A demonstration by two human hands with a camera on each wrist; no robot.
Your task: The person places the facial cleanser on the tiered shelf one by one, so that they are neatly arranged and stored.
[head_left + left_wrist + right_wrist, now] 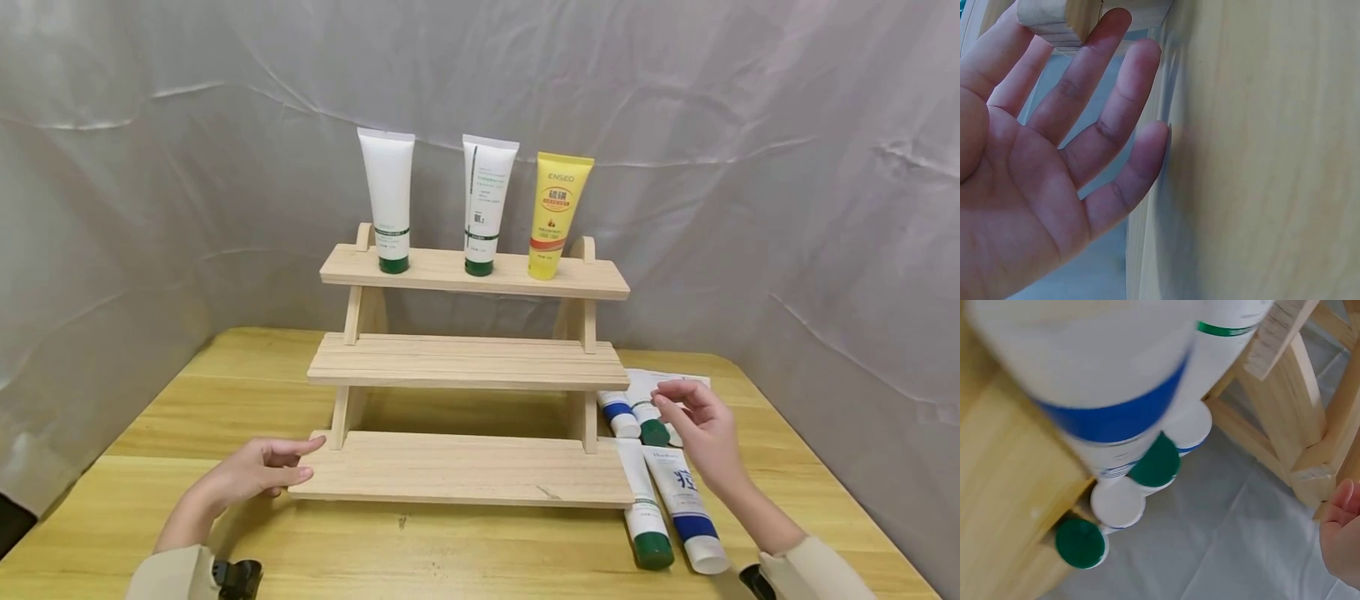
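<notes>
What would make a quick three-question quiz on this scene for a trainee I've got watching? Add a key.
1. Count: how many tubes stand on the top shelf?
2. True or false: in the head view, the yellow tube is the leftmost one standing.
3. Multiple choice: which level is the left hand touching? a) top, b) middle, c) bottom

Key:
1. Three.
2. False; the yellow tube is the rightmost one standing.
3. c; it is at the left end of the bottom shelf.
</notes>
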